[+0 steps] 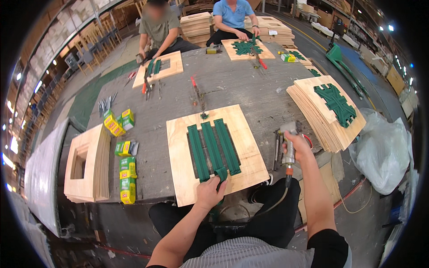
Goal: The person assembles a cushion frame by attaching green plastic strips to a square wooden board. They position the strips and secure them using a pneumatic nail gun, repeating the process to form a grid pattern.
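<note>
In front of me a square plywood panel [181, 152] with a cut-out middle lies on the table, its near edge over my lap. Three green webbing straps [208, 138] run across the opening, side by side. At the near rim my left hand [211, 193] pinches the loose end of the middle strap, which is folded up there. My right hand [300, 148] is wrapped round the grip of a metal air staple gun [289, 154], held to the right of the panel and apart from it. An orange coupling joins the gun to a hose.
Cut-out panels stand stacked [100, 165] on the left, beside green-yellow boxes [128, 167]. A webbed panel [334, 103] tops the right stack. A red-handled tool [197, 93] lies beyond my panel. Two people [166, 29] work across the table [214, 76]. A plastic bag [380, 149] sits right.
</note>
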Demonstrator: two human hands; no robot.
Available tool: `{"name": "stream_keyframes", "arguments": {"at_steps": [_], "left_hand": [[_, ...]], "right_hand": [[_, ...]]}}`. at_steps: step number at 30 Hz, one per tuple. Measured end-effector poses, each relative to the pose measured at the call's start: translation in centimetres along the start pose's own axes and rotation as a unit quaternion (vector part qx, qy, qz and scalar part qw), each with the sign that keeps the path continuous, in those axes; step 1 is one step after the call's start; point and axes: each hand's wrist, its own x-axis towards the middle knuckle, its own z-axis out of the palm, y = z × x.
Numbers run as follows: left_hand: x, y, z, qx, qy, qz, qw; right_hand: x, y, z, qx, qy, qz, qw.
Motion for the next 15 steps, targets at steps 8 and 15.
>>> {"name": "stream_keyframes", "arguments": {"at_steps": [8,15], "left_hand": [[0.4,0.6,0.7,0.037,0.021,0.048,0.998],[0.3,0.3,1.6,0.024,0.017,0.028,0.999]], "right_hand": [[8.6,0.6,0.7,-0.170,-0.023,0.015,0.985],[6.9,-0.6,-4.3,-0.531,0.064,-0.074,0.842]]}}
